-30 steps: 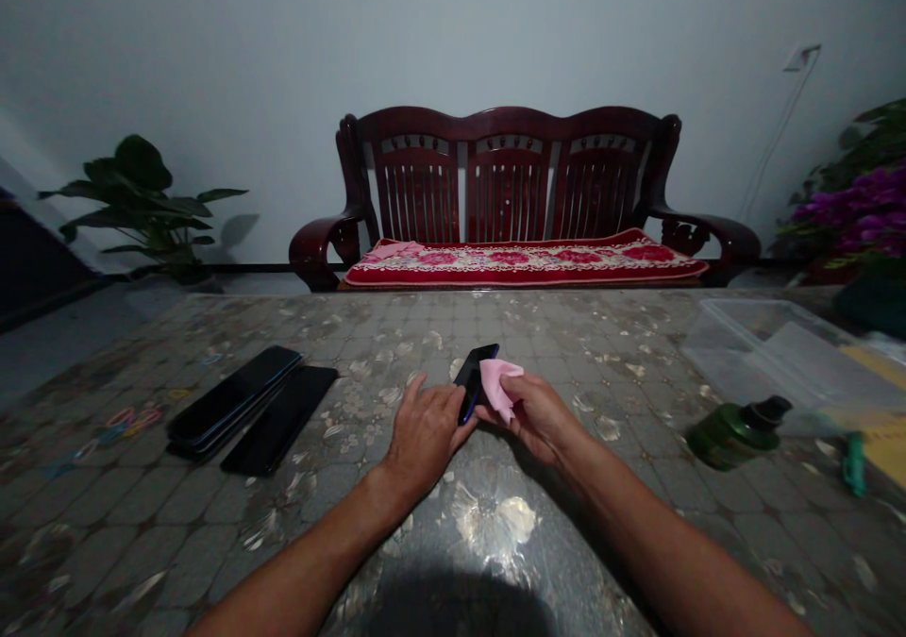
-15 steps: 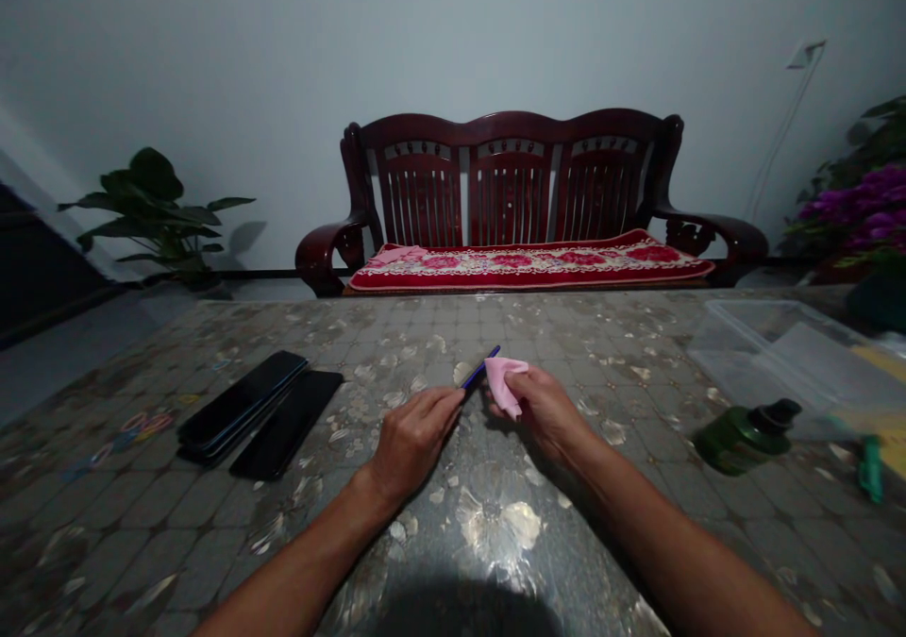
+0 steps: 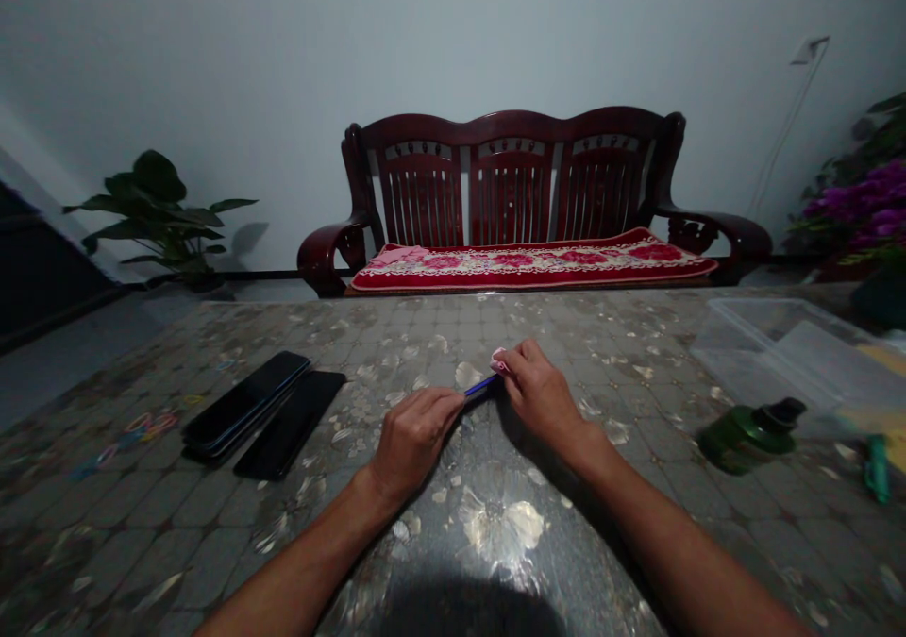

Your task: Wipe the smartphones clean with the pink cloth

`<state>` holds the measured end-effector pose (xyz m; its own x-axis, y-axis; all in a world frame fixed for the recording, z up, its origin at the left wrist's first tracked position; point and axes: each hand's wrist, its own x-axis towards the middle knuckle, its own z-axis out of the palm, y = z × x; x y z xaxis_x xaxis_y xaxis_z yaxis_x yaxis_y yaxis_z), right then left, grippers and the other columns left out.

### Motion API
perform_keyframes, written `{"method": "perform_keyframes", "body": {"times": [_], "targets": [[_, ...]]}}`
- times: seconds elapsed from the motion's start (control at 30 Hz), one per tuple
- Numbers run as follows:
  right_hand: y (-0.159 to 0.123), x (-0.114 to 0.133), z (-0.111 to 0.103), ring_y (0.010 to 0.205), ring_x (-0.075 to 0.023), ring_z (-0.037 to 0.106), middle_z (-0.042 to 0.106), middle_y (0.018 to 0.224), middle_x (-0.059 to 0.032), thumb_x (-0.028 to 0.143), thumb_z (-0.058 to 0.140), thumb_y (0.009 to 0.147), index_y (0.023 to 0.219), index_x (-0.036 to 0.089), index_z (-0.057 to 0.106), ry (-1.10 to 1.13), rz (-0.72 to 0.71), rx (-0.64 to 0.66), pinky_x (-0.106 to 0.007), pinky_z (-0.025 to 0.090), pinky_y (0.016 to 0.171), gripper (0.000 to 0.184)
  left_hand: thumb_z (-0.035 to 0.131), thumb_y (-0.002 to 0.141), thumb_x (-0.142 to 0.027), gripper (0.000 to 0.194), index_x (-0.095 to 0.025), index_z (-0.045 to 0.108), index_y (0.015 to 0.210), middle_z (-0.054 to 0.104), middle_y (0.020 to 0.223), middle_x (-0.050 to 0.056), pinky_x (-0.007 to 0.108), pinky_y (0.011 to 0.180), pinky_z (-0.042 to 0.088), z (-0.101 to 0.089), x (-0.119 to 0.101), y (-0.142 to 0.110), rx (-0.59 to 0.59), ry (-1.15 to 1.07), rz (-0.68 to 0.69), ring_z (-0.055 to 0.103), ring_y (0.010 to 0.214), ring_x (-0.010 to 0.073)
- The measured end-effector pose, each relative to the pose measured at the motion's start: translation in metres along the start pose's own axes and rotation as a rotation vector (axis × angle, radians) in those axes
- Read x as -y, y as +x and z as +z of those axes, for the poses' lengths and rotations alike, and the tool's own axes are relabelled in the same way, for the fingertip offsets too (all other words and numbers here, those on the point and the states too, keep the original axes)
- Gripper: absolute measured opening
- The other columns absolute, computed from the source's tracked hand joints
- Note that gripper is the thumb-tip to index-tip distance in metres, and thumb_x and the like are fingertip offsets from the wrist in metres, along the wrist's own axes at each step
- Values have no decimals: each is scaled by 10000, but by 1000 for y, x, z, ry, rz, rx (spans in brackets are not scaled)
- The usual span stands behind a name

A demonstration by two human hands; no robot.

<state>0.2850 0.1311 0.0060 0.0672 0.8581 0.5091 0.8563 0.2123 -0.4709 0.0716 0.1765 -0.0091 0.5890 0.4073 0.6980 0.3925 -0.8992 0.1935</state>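
Note:
A slim blue pen spans the gap between my two hands above the table. My left hand is closed around its near end. At the far end, my right hand pinches a small pink cloth that is wrapped about the pen. Most of the cloth is hidden under the fingers, with only a bunched edge showing. The pen's far tip is covered too.
Several dark phones lie on the patterned table at left, beside coloured rings. At right are a green pump bottle, a clear plastic box and a green object. Behind stands a wooden bench.
My right hand has closed the pink cloth around the pen's far end, which was bare before. The pen now lies at a flatter angle. My left hand has stayed in place.

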Motion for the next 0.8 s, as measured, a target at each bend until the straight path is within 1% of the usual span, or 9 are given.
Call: {"method": "perform_keyframes", "body": {"times": [0.13, 0.23, 0.3, 0.4, 0.47, 0.57, 0.7, 0.77, 0.8], "targets": [[-8, 19, 8, 864, -195, 543, 576, 973, -77, 104, 474, 957, 1077, 202, 664, -31, -110, 92, -269, 438, 763, 245, 539, 1009, -221, 171, -199, 708, 1019, 762, 931, 50, 279, 786, 580, 0, 2, 2, 19, -40, -40, 716, 843, 164], [-9, 19, 10, 876, -200, 541, 579, 990, -87, 107, 473, 961, 1106, 191, 655, -50, -168, 115, -273, 434, 767, 247, 530, 1014, -231, 179, -202, 706, 1023, 763, 932, 49, 289, 789, 580, 0, 4, 3, 21, -52, -55, 720, 842, 168], [-7, 10, 8, 879, -200, 542, 576, 976, -83, 132, 471, 975, 1107, 192, 656, -58, -152, 85, -273, 432, 773, 235, 531, 1012, -228, 177, -201, 706, 1017, 762, 920, 50, 293, 779, 582, 1, 7, 3, 7, -54, -52, 722, 833, 172], [-2, -7, 3, 870, -197, 542, 567, 960, -76, 149, 462, 985, 1099, 194, 659, -84, -76, 28, -271, 429, 777, 232, 541, 1004, -221, 169, -197, 708, 1004, 761, 907, 52, 299, 771, 586, 2, 10, 3, -5, -55, -47, 725, 821, 177], [0, -11, 0, 860, -200, 537, 564, 952, -77, 142, 466, 976, 1082, 188, 664, -112, -38, 16, -273, 423, 768, 229, 546, 1001, -222, 166, -196, 710, 1001, 763, 912, 54, 302, 771, 589, 3, 12, 3, -3, -54, -50, 727, 829, 182], [-2, -3, 2, 858, -201, 530, 570, 946, -77, 127, 471, 968, 1056, 190, 663, -128, -50, 35, -269, 413, 755, 220, 544, 998, -211, 167, -194, 711, 1001, 763, 916, 53, 298, 773, 587, 3, 11, 4, 7, -48, -46, 725, 831, 180], [-7, 14, 8, 883, -200, 537, 589, 984, -83, 124, 492, 968, 1108, 192, 650, -118, -173, 102, -261, 408, 752, 222, 533, 999, -193, 177, -191, 708, 1021, 760, 929, 55, 289, 767, 580, 1, 9, 5, 23, -38, -22, 724, 834, 179], [-6, 12, 7, 881, -199, 538, 590, 982, -82, 130, 497, 971, 1115, 196, 651, -120, -193, 98, -262, 407, 752, 221, 535, 998, -194, 174, -191, 708, 1018, 759, 925, 55, 286, 757, 578, 0, 10, 5, 15, -28, -10, 726, 830, 182], [-6, 9, 6, 874, -198, 538, 588, 973, -79, 132, 497, 974, 1107, 197, 655, -121, -180, 82, -262, 407, 750, 217, 536, 999, -196, 172, -190, 708, 1015, 759, 921, 54, 286, 751, 577, 1, 11, 5, 14, -23, -7, 726, 822, 183]]}}
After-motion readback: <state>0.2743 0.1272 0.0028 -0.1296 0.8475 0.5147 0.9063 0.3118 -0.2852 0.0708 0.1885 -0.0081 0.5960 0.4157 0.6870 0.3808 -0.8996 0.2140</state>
